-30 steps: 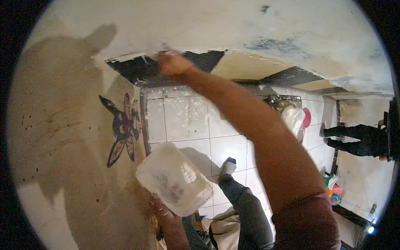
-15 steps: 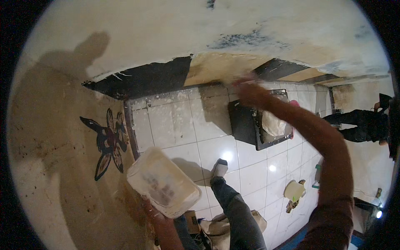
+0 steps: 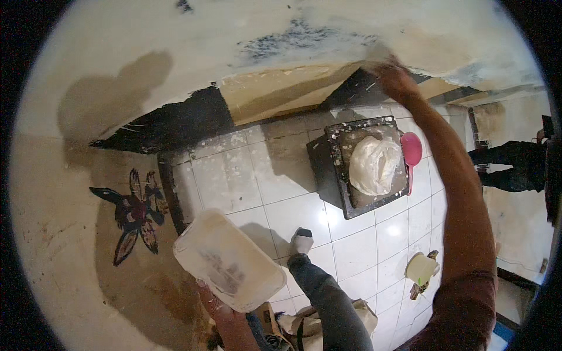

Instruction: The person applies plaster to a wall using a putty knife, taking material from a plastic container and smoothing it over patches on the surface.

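Note:
My left hand [image 3: 225, 310] grips a whitish rectangular plastic tub [image 3: 257, 275] by its near edge; pale paste smears its inside. Against the wall [image 3: 328, 26], my raised right hand [image 3: 398, 82] is closed round a flat tool [image 3: 377, 57], too blurred to name exactly. The tool meets the wall at the top of the black and tan painted band [image 3: 281, 88]. Whitish coating covers the wall above this band, with dark patches showing through. Below the right hand, a white plastic bag [image 3: 374, 167] rests on a black, paint-spattered stand [image 3: 339, 199].
A pink scoop [image 3: 411, 149] lies at the stand's right edge. On the white tiles [image 3: 298, 210] are splatters and my foot [image 3: 301, 241]. A cream round container [image 3: 420, 269] and a beige bag [image 3: 363, 316] are nearby. Another person [image 3: 509, 167] stands at far right.
My right hand has moved up and right along the wall with the tool, uncovering the bag and stand. The view has shifted a little; the tub stays in my left hand.

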Tool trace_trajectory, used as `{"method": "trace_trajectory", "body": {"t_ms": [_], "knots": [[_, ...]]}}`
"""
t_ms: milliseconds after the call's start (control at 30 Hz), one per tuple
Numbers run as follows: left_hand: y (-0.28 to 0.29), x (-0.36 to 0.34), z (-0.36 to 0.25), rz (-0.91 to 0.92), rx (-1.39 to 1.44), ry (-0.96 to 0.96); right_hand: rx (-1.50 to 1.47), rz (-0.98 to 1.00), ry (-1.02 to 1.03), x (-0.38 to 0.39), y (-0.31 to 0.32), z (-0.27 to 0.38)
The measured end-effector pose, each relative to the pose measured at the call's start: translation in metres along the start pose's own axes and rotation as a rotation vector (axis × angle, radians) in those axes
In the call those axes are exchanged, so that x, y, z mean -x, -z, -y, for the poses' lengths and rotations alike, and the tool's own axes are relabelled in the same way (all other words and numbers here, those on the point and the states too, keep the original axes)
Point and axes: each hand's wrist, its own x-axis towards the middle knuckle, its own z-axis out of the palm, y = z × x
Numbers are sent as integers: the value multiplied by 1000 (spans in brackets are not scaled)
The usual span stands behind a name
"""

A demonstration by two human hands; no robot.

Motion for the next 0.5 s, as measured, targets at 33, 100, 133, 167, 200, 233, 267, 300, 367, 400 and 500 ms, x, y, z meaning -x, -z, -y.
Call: {"method": "trace_trajectory", "body": {"t_ms": [33, 100, 133, 167, 200, 233, 267, 300, 367, 400, 500], "knots": [[-16, 7, 2, 6, 4, -17, 25, 328, -157, 30, 27, -11], [-64, 15, 8, 68, -5, 8, 321, 66, -40, 134, 18, -60], [-84, 17, 8, 89, -7, -3, 549, -49, 12, 154, 20, -49], [-95, 21, 12, 110, -6, -8, 780, -163, 68, 173, 22, -41], [-102, 23, 18, 122, -53, -31, 550, -225, 74, 192, 4, -35], [-103, 29, 19, 94, -96, -97, -305, 109, 9, 141, 48, 2], [-109, 32, 25, 110, -145, -110, -252, 98, 86, 139, 29, 16], [-122, 37, 28, 64, -158, -137, -144, 94, 193, 115, 26, 50], [-153, 49, 28, -38, -179, -196, -745, 13, 382, 25, 55, 116], [-155, 52, 29, -31, -154, -203, -764, -405, 315, -8, 71, 160], [-160, 48, 30, 62, -137, -215, -569, -386, 466, -109, 132, 244]]}}
